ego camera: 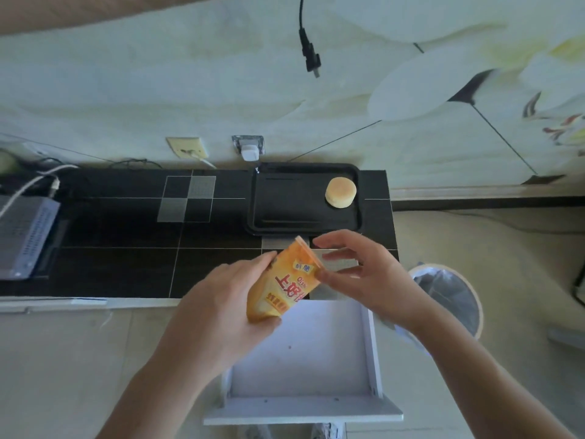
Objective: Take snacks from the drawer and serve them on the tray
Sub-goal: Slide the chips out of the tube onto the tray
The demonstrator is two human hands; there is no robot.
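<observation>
Head view: both hands (221, 299) (357, 274) grip a glossy orange snack packet (281, 283) — round cake (341, 192) on flat black tray (285, 213).

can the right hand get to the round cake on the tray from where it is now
Probably yes: the right hand only pinches the orange snack bag top, and nothing stands between it and the round cake on the black tray.

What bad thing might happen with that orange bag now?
Both hands, left hand and right hand, grip the orange snack bag above the open drawer. If it tears open suddenly, snacks may spill into the drawer, not onto the tray. Tipped carelessly, they might also bump the round cake there.
</observation>
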